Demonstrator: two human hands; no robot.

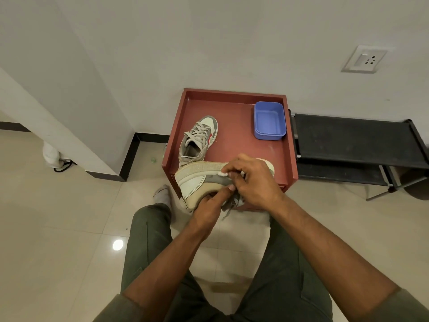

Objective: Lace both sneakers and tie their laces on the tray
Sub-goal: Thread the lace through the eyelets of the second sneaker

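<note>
A red-brown tray (234, 98) sits on a low stand against the wall. One grey and white sneaker (199, 138) with a red mark stands upright on the tray, laced. A second sneaker (197, 180) lies on its side at the tray's near edge, sole facing away from me. My left hand (209, 210) grips this sneaker from below, thumb up by the lace area. My right hand (253, 180) curls over its top and pinches a grey lace (232, 205), whose loose ends hang down beneath the hands.
A blue plastic box (269, 120) stands at the tray's far right corner. A black low rack (357, 145) stands to the right of the tray. My legs and a socked foot (162, 194) are on the tiled floor below. A wall socket (364, 59) is on the wall.
</note>
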